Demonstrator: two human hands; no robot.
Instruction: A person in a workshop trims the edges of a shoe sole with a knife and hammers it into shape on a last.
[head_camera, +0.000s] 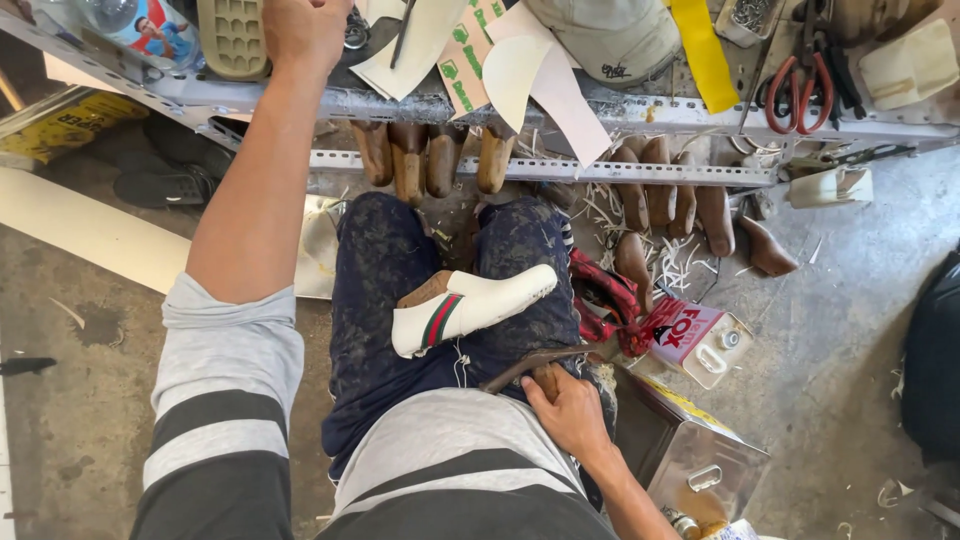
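A white shoe upper (470, 305) with a green and red stripe sits on a wooden last, lying across my lap on dark blue trousers. My right hand (565, 410) rests on my right thigh, closed round the wooden handle of a dark metal tool (535, 362) that points toward the shoe. My left hand (303, 30) is stretched far forward onto the metal workbench shelf (400, 100); its fingers run out of the top of the picture, next to a cream rubber sole (232, 38), so what it touches is hidden.
Several wooden lasts (425, 155) hang under the shelf, more (690, 205) stand on the floor at right. Paper patterns (520, 70), a yellow strip (705, 55) and red-handled pliers (800, 75) lie on the bench. A glue can (700, 340) and a metal tin (690, 455) sit by my right leg.
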